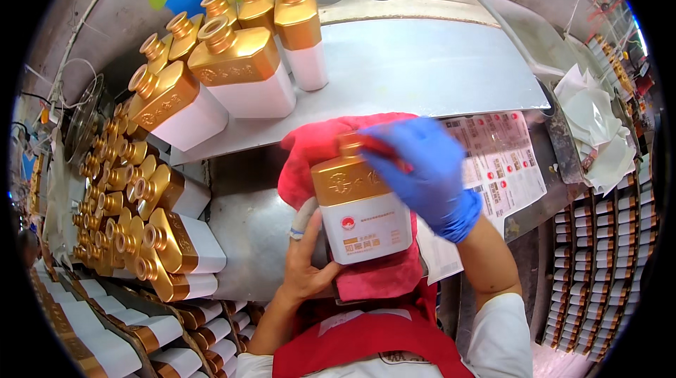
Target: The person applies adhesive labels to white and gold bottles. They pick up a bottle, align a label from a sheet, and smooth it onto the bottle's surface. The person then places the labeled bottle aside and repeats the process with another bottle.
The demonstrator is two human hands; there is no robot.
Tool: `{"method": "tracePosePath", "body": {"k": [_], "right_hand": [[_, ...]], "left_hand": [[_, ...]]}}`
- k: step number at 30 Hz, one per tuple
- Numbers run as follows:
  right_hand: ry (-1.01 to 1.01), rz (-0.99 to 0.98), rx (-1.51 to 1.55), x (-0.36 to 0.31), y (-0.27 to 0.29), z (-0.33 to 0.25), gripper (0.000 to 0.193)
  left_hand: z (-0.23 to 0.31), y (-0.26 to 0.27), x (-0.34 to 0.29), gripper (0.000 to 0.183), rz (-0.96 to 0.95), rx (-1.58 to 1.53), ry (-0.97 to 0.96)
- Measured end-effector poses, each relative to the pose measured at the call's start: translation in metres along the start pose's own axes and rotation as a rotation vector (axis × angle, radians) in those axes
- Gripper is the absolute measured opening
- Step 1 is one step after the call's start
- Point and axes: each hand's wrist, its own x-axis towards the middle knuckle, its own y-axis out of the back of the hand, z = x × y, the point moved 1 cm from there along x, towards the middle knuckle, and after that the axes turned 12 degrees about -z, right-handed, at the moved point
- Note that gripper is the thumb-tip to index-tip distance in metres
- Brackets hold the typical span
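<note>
Here — bottle [360, 212] between both hands

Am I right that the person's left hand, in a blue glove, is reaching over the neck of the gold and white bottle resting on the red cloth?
Not quite: the head view shows the blue glove on the right hand. The bare left hand steadies the gold and white bottle from the side, on the red cloth.

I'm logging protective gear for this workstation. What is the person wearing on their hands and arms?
The right hand wears a blue disposable glove ending at the wrist. The left hand is ungloved, with a white wrap banded in blue around one finger. Both forearms are uncovered; short white sleeves show beside a red apron.
</note>
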Motion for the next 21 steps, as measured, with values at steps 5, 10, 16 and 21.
{"method": "tracePosePath", "body": {"k": [5,10,16,21], "right_hand": [[-0.508,0.058,0.601,-0.036,0.027,0.013,0.026],[-0.737,0.166,0.936,-0.094,0.028,0.033,0.035],[-0.768,0.206,1.241,-0.143,0.019,0.046,0.034],[-0.893,-0.026,1.140,-0.141,0.007,0.023,0.018]], "left_hand": [[0.007,0.003,-0.001,0.105,-0.095,-0.189,0.005],[0.014,0.003,0.014,0.091,-0.065,-0.171,-0.015],[0.019,-0.001,0.025,0.078,-0.033,-0.173,0.016],[0.030,-0.004,0.029,0.082,-0.048,0.037,0.082]]}}
